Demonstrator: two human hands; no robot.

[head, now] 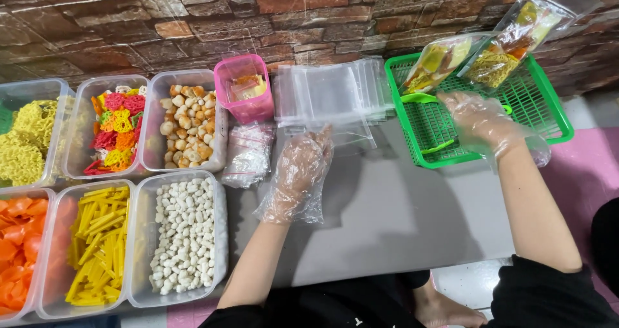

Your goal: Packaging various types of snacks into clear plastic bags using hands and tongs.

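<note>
Two hands in loose clear plastic gloves work a grey table: the left hand (300, 170), fingers spread, rests on the stack of empty clear zip bags (329, 96), while the right hand (480, 118), fingers loosely curled and pinching nothing, hovers over the green plastic slotted basket (554, 118) beside two filled snack bags (477, 54). Peeling off one bag cleanly looks best done by pressing the stack flat and lifting only the top edge.

A small home snack-packing spot. Tubs of dry snacks (103, 250) fill the left. Clear bags (329, 92) lie by a brick-pattern wall (193, 12).
</note>
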